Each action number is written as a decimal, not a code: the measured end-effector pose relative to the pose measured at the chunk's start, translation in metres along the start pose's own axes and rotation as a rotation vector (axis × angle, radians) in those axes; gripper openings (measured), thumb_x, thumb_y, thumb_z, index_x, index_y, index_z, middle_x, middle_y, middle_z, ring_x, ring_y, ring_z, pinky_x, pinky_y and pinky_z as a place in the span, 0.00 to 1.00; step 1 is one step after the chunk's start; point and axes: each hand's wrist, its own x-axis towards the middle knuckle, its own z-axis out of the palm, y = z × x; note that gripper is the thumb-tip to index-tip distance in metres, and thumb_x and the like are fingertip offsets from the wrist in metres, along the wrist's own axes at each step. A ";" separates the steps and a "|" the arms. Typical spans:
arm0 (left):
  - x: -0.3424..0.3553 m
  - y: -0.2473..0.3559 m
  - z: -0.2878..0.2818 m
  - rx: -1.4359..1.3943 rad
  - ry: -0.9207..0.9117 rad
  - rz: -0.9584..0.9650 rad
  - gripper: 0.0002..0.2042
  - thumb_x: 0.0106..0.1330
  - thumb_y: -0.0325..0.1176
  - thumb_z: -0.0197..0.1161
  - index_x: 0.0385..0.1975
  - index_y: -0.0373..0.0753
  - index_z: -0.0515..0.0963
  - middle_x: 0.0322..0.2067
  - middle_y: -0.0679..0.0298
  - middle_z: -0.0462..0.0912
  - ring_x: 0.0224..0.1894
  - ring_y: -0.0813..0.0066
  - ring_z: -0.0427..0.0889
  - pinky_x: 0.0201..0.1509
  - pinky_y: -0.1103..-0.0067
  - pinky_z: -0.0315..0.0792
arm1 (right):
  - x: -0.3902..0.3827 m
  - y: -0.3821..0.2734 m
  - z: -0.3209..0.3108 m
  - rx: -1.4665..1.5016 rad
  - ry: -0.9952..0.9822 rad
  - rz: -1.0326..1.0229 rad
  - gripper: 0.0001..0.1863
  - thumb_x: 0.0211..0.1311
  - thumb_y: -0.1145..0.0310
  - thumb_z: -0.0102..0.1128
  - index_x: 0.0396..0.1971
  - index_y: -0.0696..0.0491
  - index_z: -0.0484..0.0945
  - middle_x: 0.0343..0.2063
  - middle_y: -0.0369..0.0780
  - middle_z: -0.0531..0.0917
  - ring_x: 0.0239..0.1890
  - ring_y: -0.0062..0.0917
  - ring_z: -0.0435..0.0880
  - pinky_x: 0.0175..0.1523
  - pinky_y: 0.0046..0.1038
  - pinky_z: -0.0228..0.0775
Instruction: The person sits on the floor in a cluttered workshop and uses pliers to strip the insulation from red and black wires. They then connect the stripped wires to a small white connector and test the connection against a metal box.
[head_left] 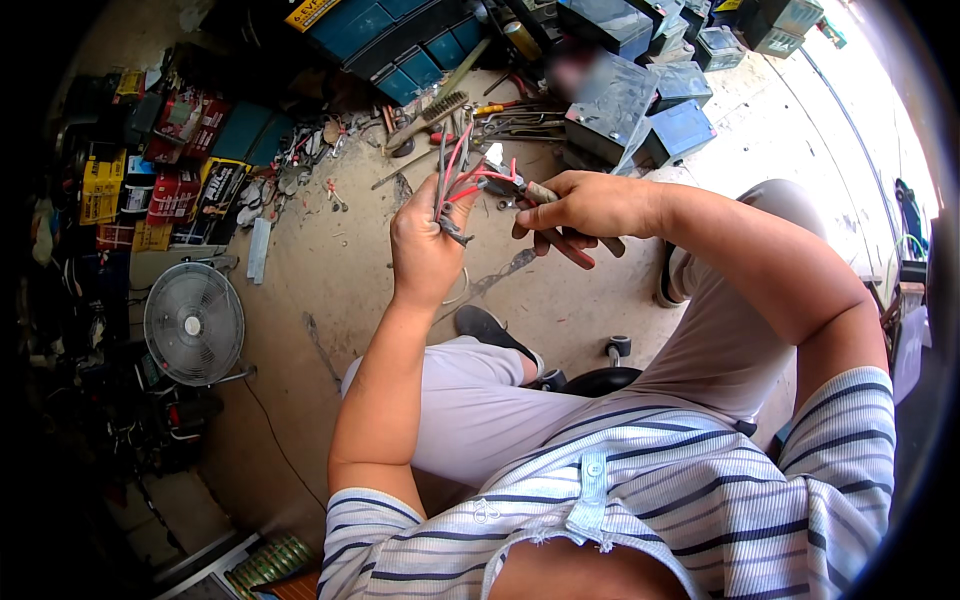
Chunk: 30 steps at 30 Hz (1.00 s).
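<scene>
Striped shirt [650, 480], pale trousers [480, 400], dark shoes [488, 331]

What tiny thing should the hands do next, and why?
Probably squeeze the pliers gently with the right hand, because their tips look to be right by a red wire, and the left hand already grips the bunch of wires.

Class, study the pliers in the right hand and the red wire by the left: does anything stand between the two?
Nothing visible does. The right hand holds the pliers with their jaws right beside the red wire, in front of the left hand. Whether they touch is too small to tell.
</scene>
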 end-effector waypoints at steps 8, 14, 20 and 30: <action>0.000 0.001 -0.001 0.015 -0.007 -0.001 0.10 0.64 0.26 0.60 0.44 0.35 0.78 0.26 0.64 0.80 0.28 0.79 0.76 0.34 0.82 0.70 | -0.001 -0.001 -0.001 -0.016 0.017 -0.001 0.18 0.65 0.57 0.52 0.41 0.57 0.79 0.27 0.39 0.82 0.16 0.14 0.71 0.24 0.20 0.63; 0.000 0.003 0.000 0.013 -0.003 -0.005 0.10 0.64 0.27 0.60 0.45 0.35 0.78 0.26 0.64 0.81 0.28 0.79 0.76 0.34 0.81 0.70 | -0.001 -0.001 -0.002 -0.052 0.013 0.003 0.18 0.66 0.57 0.52 0.41 0.57 0.78 0.27 0.38 0.82 0.17 0.15 0.71 0.25 0.20 0.63; -0.001 -0.004 -0.001 0.055 0.010 0.001 0.11 0.64 0.27 0.60 0.46 0.35 0.77 0.27 0.64 0.81 0.28 0.80 0.75 0.34 0.82 0.70 | -0.002 -0.004 -0.003 -0.051 0.029 0.008 0.18 0.66 0.56 0.53 0.41 0.56 0.79 0.27 0.34 0.82 0.18 0.14 0.71 0.24 0.19 0.61; 0.002 0.003 -0.001 0.020 0.031 -0.022 0.07 0.63 0.30 0.61 0.36 0.35 0.77 0.24 0.52 0.80 0.27 0.57 0.80 0.31 0.72 0.71 | 0.001 0.000 -0.006 -0.047 0.024 -0.013 0.21 0.66 0.52 0.52 0.40 0.57 0.79 0.27 0.36 0.82 0.14 0.15 0.69 0.23 0.19 0.60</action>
